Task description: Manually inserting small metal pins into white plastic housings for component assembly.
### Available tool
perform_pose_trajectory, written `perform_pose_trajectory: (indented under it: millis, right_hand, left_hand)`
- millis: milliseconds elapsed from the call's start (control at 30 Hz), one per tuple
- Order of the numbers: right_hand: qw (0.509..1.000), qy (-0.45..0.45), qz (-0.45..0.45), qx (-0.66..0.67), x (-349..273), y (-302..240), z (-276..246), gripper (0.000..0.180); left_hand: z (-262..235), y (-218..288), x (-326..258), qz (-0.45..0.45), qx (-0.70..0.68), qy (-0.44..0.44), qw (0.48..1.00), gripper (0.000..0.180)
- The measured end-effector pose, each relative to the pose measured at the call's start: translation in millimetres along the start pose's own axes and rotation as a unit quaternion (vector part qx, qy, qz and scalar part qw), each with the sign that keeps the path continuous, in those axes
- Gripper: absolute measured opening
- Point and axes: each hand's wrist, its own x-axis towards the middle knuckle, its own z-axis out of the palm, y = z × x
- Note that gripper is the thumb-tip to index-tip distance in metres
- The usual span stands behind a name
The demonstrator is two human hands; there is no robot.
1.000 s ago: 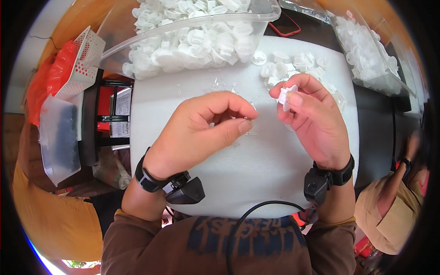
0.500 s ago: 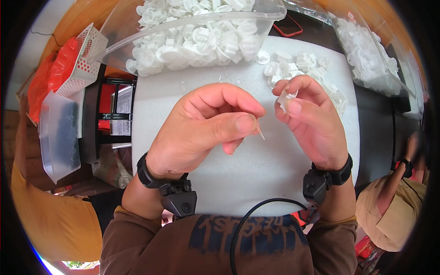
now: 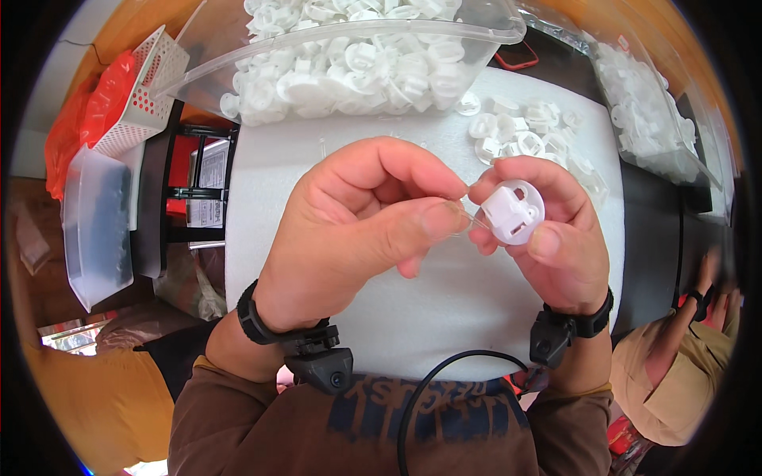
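Two hands join a clear pin to a white disc above the bench.

The right hand (image 3: 548,238) pinches the small round white plastic disc with slots (image 3: 513,211) by its rim, fingers closed around it; it looks light, stiff and a bit slick. The left hand (image 3: 365,230), at 9 o'clock of the disc, nips a thin clear plastic pin (image 3: 470,226) between thumb and forefinger, its tip touching the disc's edge. The white foam-topped bench (image 3: 444,317) lies beneath.

Two hands, the left hand (image 3: 357,230) and right hand (image 3: 548,238); one white round cap (image 3: 513,212) held; one thin clear pin (image 3: 468,228); two clear bins, at 12 o'clock (image 3: 476,36) and 2 o'clock (image 3: 635,87); one white basket (image 3: 147,91) at 10 o'clock.
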Motion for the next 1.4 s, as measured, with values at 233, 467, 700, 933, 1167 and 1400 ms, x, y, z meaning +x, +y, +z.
perform_pose_trajectory:
  millis: [233,467,700,933,1167,1400]
  right_hand:
    - [0.999,-0.022,0.016,0.024,-2.1,-0.8,-1.6,0.059]
    - [0.996,-0.068,0.015,0.060,-1.7,-1.5,-1.7,0.047]
    - [0.994,-0.080,0.011,0.069,-2.4,0.0,-1.8,0.048]
    - [0.994,-0.089,0.017,0.067,-1.9,0.6,-3.0,0.049]
    - [0.994,-0.082,0.022,0.075,-3.5,0.0,-1.9,0.048]
    - [0.994,-0.088,0.018,0.070,-2.5,1.7,-1.7,0.045]
  left_hand:
    - [2.2,-0.3,-2.2,0.024,0.031,0.027,0.999,0.015]
    - [5.4,0.2,-3.5,0.020,0.018,0.034,0.999,0.015]
    - [6.0,0.0,-3.6,0.029,0.010,0.025,0.999,0.018]
    - [7.4,-0.7,-4.7,0.030,-0.008,0.002,1.000,0.018]
    - [7.2,0.4,-4.6,0.033,-0.006,-0.017,0.999,0.017]
    - [8.8,1.8,-5.4,0.029,-0.009,0.000,1.000,0.014]
